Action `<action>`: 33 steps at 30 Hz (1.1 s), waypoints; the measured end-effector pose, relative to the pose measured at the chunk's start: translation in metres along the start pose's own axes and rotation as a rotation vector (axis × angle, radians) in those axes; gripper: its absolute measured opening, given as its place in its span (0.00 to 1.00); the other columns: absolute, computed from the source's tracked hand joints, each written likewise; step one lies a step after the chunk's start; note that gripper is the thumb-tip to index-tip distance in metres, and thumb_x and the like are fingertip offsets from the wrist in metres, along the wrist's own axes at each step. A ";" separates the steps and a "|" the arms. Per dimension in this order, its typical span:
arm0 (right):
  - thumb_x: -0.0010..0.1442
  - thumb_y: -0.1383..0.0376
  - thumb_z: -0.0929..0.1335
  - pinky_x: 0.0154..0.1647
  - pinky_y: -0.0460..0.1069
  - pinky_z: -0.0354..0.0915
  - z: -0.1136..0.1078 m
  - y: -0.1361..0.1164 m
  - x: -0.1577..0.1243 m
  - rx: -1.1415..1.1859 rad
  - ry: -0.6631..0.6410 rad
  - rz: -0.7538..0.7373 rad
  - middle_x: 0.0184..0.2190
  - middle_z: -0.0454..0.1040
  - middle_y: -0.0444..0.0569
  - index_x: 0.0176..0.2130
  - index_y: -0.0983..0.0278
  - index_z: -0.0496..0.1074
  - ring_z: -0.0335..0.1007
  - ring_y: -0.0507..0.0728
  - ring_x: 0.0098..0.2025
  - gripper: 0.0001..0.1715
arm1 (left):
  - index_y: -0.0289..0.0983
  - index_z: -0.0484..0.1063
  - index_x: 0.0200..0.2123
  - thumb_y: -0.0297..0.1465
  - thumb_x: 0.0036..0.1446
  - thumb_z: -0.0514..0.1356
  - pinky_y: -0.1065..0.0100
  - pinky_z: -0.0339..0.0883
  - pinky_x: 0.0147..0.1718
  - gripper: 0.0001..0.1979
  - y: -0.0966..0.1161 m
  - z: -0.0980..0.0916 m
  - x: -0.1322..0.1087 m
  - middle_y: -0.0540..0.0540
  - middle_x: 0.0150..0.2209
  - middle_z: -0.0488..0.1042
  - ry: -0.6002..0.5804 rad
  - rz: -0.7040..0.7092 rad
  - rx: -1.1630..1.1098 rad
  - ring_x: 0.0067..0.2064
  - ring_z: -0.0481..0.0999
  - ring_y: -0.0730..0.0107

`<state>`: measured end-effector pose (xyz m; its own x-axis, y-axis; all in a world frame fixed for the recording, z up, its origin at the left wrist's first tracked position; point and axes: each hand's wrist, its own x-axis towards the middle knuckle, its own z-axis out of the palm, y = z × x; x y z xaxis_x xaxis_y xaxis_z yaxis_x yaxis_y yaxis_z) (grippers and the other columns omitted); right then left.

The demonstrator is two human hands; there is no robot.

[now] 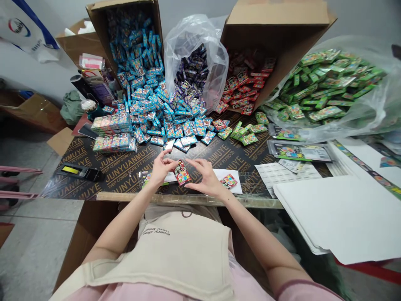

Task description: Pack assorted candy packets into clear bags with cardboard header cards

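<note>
A small red candy box (181,172) with a colourful printed front is upright in front of me, its left edge between the fingers of my left hand (160,170). At the tip of that hand's raised index finger is a small white square (169,144); whether it sticks to the finger I cannot tell. My right hand (206,179) is just right of the box, thumb and fingers spread apart. Beneath my right wrist lies another red packet (229,181) on a white sheet (236,174). A green-printed pouch (145,179) is partly hidden by my left forearm.
Blue boxes (150,104) spill from a carton, beside purple ones (192,71) in a clear bag. Red boxes (241,88) and green boxes (328,88) fill containers at right. Wrapped stacks (112,142), a tape dispenser (79,172) and white sheets (341,209) lie around the tabletop.
</note>
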<state>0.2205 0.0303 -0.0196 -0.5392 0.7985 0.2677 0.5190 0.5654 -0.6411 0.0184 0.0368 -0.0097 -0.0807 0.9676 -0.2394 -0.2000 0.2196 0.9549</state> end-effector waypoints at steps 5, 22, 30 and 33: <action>0.52 0.56 0.73 0.61 0.64 0.50 0.003 -0.012 0.004 -0.003 -0.061 -0.174 0.62 0.60 0.56 0.65 0.54 0.53 0.53 0.68 0.64 0.48 | 0.33 0.67 0.49 0.33 0.33 0.72 0.75 0.62 0.24 0.36 -0.002 0.002 -0.006 0.56 0.21 0.73 -0.070 -0.039 -0.027 0.21 0.68 0.78; 0.49 0.48 0.73 0.65 0.62 0.52 0.007 -0.011 -0.001 0.296 0.152 -0.080 0.64 0.56 0.54 0.66 0.56 0.46 0.52 0.65 0.66 0.56 | 0.33 0.72 0.33 0.31 0.31 0.75 0.69 0.71 0.31 0.23 -0.004 0.020 -0.029 0.49 0.29 0.78 -0.119 -0.246 -0.322 0.27 0.76 0.73; 0.47 0.53 0.73 0.56 0.61 0.56 -0.002 0.004 0.001 -0.001 0.216 -0.122 0.51 0.69 0.54 0.61 0.59 0.59 0.64 0.67 0.53 0.45 | 0.34 0.70 0.48 0.43 0.44 0.69 0.57 0.69 0.45 0.30 -0.023 -0.016 -0.008 0.41 0.40 0.77 -0.139 0.145 0.376 0.43 0.76 0.58; 0.47 0.52 0.73 0.55 0.62 0.54 0.003 0.028 -0.003 -0.091 0.261 -0.021 0.50 0.70 0.54 0.59 0.60 0.60 0.65 0.67 0.52 0.44 | 0.36 0.62 0.60 0.43 0.33 0.73 0.48 0.54 0.58 0.49 -0.034 -0.045 0.005 0.35 0.55 0.68 -0.215 0.388 0.965 0.58 0.65 0.45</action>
<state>0.2348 0.0431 -0.0412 -0.3675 0.8057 0.4646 0.5734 0.5896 -0.5689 -0.0194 0.0286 -0.0517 0.2201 0.9738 0.0574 0.6697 -0.1937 0.7169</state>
